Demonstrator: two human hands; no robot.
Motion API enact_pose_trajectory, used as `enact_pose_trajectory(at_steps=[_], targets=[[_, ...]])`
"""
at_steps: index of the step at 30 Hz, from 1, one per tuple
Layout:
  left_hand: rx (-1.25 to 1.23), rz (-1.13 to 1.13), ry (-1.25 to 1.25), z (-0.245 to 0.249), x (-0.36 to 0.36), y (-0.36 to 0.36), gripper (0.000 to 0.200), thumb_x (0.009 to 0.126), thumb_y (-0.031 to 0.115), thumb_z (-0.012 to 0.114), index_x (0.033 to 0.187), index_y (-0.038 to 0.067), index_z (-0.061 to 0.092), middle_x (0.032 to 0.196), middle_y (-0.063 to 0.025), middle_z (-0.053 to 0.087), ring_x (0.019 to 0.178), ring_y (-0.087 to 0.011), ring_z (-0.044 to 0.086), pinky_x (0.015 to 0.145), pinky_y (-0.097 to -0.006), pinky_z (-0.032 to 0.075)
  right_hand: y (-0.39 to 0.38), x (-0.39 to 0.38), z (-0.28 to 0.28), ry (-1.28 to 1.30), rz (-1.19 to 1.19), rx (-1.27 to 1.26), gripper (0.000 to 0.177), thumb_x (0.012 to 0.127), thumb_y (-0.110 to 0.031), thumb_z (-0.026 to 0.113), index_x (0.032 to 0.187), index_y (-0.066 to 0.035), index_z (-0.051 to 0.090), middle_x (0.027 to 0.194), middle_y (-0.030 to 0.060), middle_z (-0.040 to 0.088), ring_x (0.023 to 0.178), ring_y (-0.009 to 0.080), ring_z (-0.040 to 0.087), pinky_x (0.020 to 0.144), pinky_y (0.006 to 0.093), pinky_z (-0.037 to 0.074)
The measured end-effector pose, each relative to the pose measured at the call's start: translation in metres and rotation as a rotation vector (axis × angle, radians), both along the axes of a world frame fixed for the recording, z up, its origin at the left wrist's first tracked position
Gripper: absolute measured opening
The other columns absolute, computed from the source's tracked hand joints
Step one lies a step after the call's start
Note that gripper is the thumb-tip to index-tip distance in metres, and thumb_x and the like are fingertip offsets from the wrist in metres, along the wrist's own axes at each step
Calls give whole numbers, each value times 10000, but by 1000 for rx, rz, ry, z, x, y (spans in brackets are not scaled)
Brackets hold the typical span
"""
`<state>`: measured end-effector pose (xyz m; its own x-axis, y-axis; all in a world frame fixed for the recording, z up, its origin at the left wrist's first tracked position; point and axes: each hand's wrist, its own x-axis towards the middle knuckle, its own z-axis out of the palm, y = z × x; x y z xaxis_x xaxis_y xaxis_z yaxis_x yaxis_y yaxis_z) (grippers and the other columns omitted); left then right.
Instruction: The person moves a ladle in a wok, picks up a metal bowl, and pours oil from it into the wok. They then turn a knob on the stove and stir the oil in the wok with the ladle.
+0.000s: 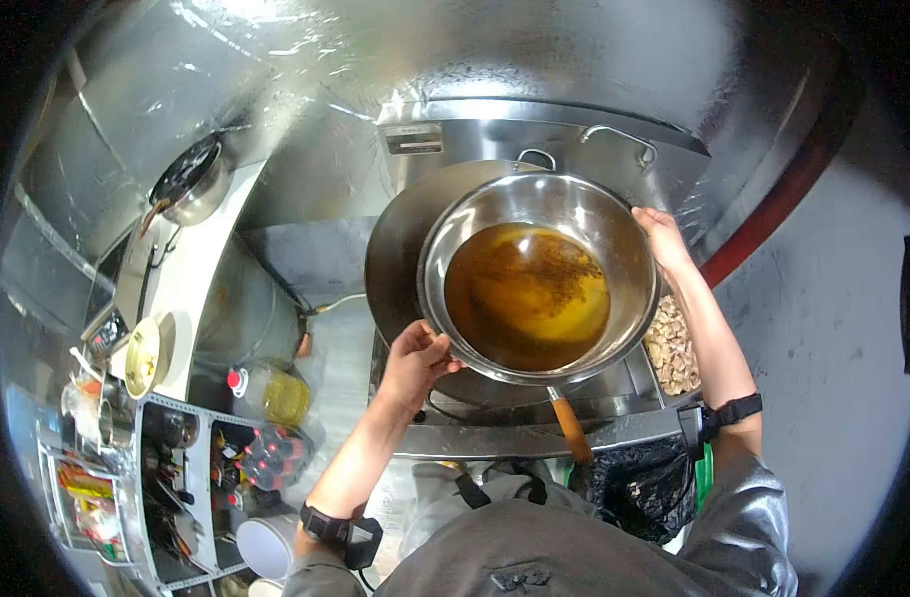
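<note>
A wide stainless steel bowl is held by its rim between my two hands, over the stove. Brown-yellow liquid that looks like oil lies in it, with dark specks gathered toward the middle and right. My left hand grips the near-left rim, thumb on top. On the far-right rim, my right hand is closed, its fingers partly hidden behind the bowl. Beneath and left of the bowl is a large dark wok, mostly covered. A wooden handle sticks out toward me from under the bowl; its tool is hidden.
Chopped pale brown pieces fill a container right of the stove. A tap stands behind. At left are a counter with a pot, a yellow bowl and an oil jug. A black bin bag hangs near my body.
</note>
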<state>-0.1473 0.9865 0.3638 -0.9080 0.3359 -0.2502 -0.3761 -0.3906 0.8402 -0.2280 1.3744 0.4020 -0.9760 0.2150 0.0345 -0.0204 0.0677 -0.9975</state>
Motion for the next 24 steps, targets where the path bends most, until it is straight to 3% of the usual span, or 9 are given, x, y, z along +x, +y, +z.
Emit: enact_pose_trajectory(at_steps=[3,6,12,14,19,24], targets=[[56,42,-42,-12,7,3,46,850,38,475,836,47,432,731,-56,543,611,-158,553,581,-252,481,0,-8,-3,-51,-56,141,182,860,-195,514,835,-27,578,799,7,582,742,79,496,708,223,387],[119,69,-54,-38,9,5,61,856,44,472,823,53,421,701,-40,527,597,-151,554,570,-248,478,-7,-11,-2,-101,-12,99,182,859,-199,516,845,-29,577,804,9,582,751,79,496,716,224,387],[159,110,-138,-58,10,8,48,852,54,483,877,36,446,742,-52,556,626,-150,574,621,-260,509,-10,-29,-4,-128,75,176,197,874,-212,494,814,-43,572,744,-2,573,665,76,495,642,232,412],[217,108,-139,-71,11,8,74,849,67,494,900,30,455,762,-57,567,665,-148,587,653,-270,523,-28,-30,3,-150,-25,221,197,870,-218,500,809,-45,573,745,-1,569,656,76,494,636,229,412],[285,152,-172,-91,13,14,126,816,105,558,891,53,471,757,-48,569,679,-160,594,627,-281,528,-27,-46,0,-219,37,289,198,865,-221,500,815,-42,569,736,-2,551,661,81,500,624,227,419],[340,174,-220,-93,12,12,74,847,79,503,857,58,433,765,-52,561,653,-162,590,631,-286,528,-41,-52,6,-233,116,378,192,873,-195,481,790,-43,563,714,-5,552,624,77,500,591,216,424]])
